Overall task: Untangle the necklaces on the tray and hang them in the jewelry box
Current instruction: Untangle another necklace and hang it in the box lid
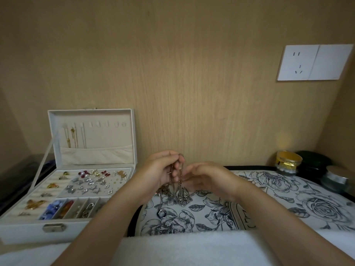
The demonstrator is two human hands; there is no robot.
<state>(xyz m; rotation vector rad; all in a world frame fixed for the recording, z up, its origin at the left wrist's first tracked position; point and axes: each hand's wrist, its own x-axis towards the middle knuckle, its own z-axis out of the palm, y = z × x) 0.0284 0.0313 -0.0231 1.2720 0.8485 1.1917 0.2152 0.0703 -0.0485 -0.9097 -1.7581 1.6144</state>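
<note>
**Necklaces lifted in a clump above the tray**

The tangled silver necklaces [179,182] hang in a bunch between the two hands; their lower ends lie heaped on the floral tray [269,204], near its left end. The left hand [160,169] pinches the top of the bunch, fingers curled round the strands. The right hand [207,177] curls in from the other side, fingertips at the strands; whether it grips them I cannot tell. A round pendant [162,213] lies on the tray just in front of the heap.

The box [23,233] stands open just left of the tray; its lid [107,135] leans upright against the wall [172,73]. Gold chains [73,136] hang from the lid's left hooks into a pocket [96,154]; the hooks to their right are bare. The base holds rings in rolls on the left, earrings on a pad, beads and small pieces in the front slots.

The tray runs wide to the right of the heap; three jars [288,160] stand at its far right corner; a white towel [182,248] covers its near edge.
</note>
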